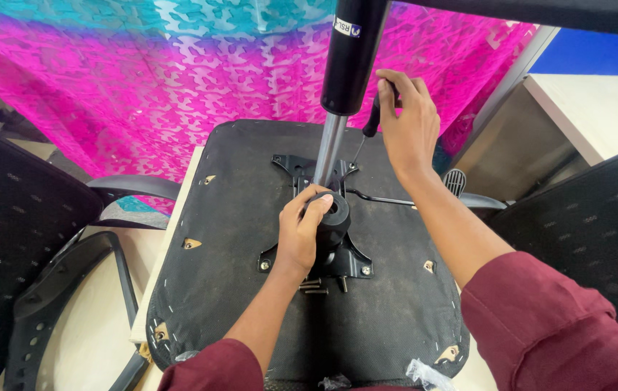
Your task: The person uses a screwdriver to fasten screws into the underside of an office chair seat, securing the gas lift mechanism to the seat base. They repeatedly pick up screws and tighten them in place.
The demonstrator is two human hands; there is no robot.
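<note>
Overhead, a pink and turquoise patterned cloth (106, 80) hangs across the back of the scene from nine to one o'clock, thin and lacy in print. Below it lies the upturned office chair seat (236, 289), a broad rounded slab covered in dusty black fabric stapled round its edge, resting on a pale worktop (99, 326). Black mesh chair backs (5, 217) stand at nine and at three o'clock, and a curved grey plastic armrest (135, 187) lies just beside the seat at ten o'clock. A white cabinet top (591, 108) sits at two o'clock.

At the seat's middle a flat black metal mounting plate (352, 261) is bolted down, and from it rises a gas lift column (341, 94), a bright steel shaft below and a smooth black cylinder above. The left hand (301, 232) wraps a round black knob (336, 217) on the plate. The right hand (406, 123) is closed round the black handle of a slim screwdriver (367, 134), whose shaft slants down toward the plate at twelve o'clock. Loose dark screws (314, 286) lie on the fabric at six o'clock of the plate.
</note>
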